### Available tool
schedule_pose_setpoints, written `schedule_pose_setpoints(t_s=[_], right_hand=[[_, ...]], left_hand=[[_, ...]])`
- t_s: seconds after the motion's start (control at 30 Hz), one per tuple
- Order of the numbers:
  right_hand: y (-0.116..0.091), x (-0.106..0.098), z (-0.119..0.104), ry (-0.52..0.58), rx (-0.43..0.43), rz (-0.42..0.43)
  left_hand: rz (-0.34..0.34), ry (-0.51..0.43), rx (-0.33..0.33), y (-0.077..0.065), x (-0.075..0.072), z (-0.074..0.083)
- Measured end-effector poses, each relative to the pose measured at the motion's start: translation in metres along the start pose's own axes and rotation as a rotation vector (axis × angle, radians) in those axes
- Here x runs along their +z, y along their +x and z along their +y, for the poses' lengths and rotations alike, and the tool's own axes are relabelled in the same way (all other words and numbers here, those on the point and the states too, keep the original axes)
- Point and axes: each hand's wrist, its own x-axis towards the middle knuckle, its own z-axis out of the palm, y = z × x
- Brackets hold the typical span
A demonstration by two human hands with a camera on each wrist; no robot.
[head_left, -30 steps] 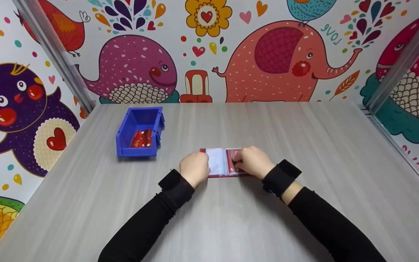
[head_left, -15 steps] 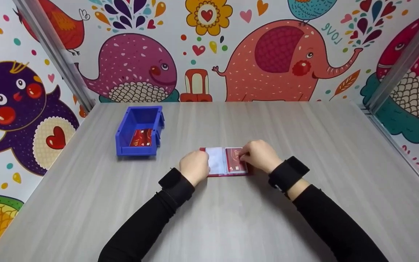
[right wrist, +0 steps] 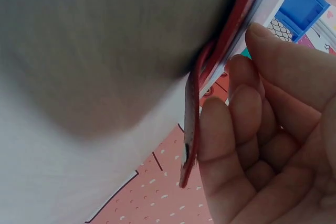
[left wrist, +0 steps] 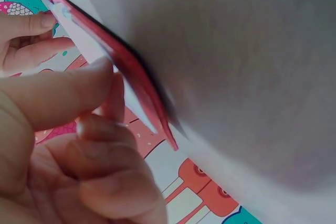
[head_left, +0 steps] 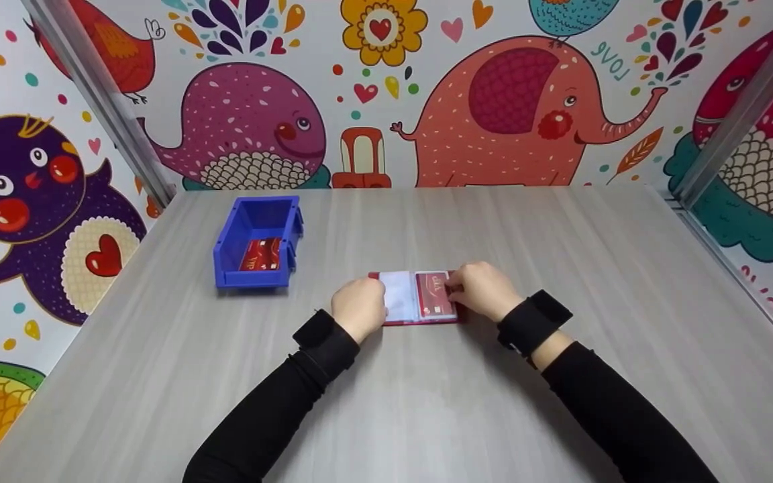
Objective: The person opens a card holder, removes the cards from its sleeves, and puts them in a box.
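Observation:
A small red card holder (head_left: pixel 398 296) lies spread on the table, with a pale sleeve on its left side. On its right side a red card (head_left: pixel 432 295) with light lettering sits in a clear sleeve. My left hand (head_left: pixel 358 308) pinches the left edge; in the left wrist view its thumb and a finger meet over the red cover (left wrist: pixel 139 74). At the right edge is my right hand (head_left: pixel 486 290), its fingers curled. The right wrist view shows its thumb on the sleeve edge and a finger against the bent cover flap (right wrist: pixel 192 114).
A blue plastic bin (head_left: pixel 252 278) stands at the back left, with red cards (head_left: pixel 262 253) inside. Patterned panels (head_left: pixel 373 87) border the table (head_left: pixel 400 402) at the back and left. Metal posts (head_left: pixel 742 100) stand at the back corners.
My right hand has slid right, off the card's face to the holder's right edge, so more of the card shows. The left hand stays at the left edge.

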Motion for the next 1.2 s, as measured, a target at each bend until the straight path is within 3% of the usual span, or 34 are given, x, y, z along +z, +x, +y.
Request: schedule_pose_setpoints(t_s=[0.5, 0.87, 1.2], right_hand=[[0.0, 0.0, 0.002, 0.035, 0.003, -0.009], [0.0, 0.0, 0.0, 0.053, 0.031, -0.036], [0.001, 0.0, -0.001, 0.066, 0.046, -0.039]], left_hand=[[0.014, -0.007, 0.008, 0.0, 0.0, 0.0], [-0.039, 0.014, 0.029, 0.005, -0.003, -0.001], [0.012, -0.128, 0.042, 0.015, -0.01, 0.014]])
